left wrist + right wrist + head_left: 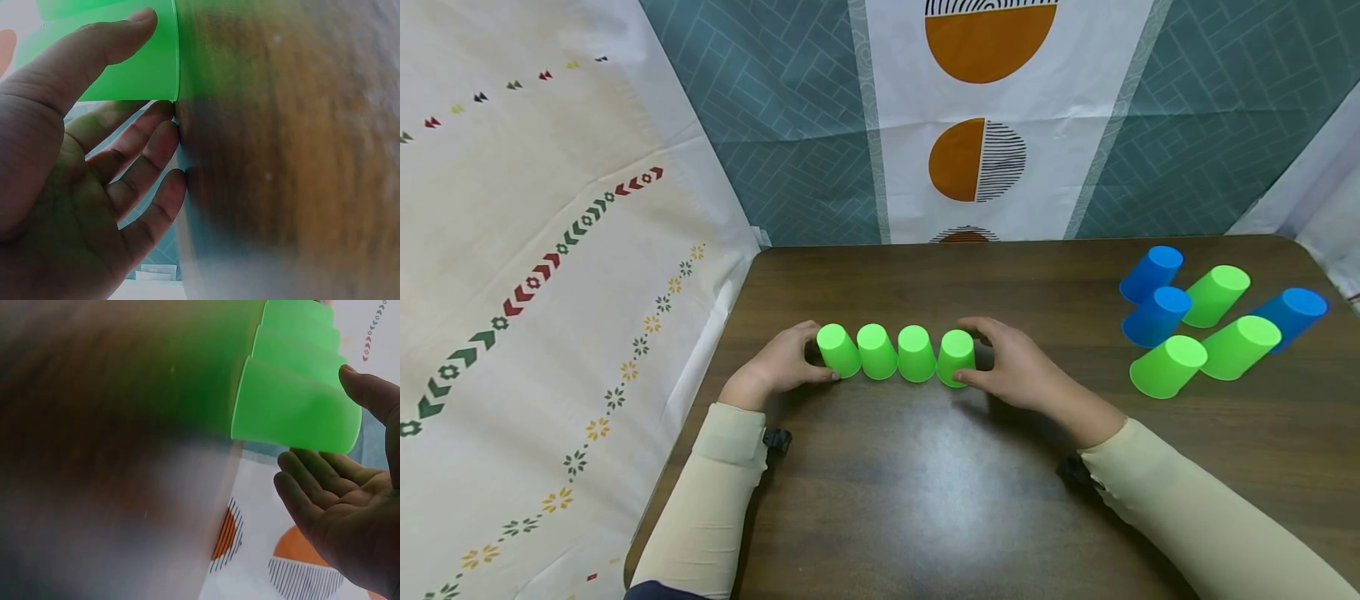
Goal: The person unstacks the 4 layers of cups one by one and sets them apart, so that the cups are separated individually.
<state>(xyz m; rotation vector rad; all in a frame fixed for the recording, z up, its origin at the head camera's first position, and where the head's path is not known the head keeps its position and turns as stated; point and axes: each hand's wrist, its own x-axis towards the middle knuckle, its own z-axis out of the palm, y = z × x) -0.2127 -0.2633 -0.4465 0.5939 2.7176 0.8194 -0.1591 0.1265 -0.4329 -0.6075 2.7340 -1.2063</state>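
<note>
Several upside-down green cups stand side by side in a row on the brown table. At the row's left end, my left hand is beside the end cup, its thumb across the front and its loosely extended fingers behind. In the left wrist view, the thumb overlaps the green cup wall. My right hand stands at the right-end cup, thumb in front and fingers toward the back. The right wrist view shows that hand's fingers relaxed beyond the cup; firm contact is unclear. Two middle cups stand between them.
On the table's right side stand blue cups and green cups in a loose cluster. A patterned white cloth hangs along the left edge, and a teal curtain hangs behind the back edge.
</note>
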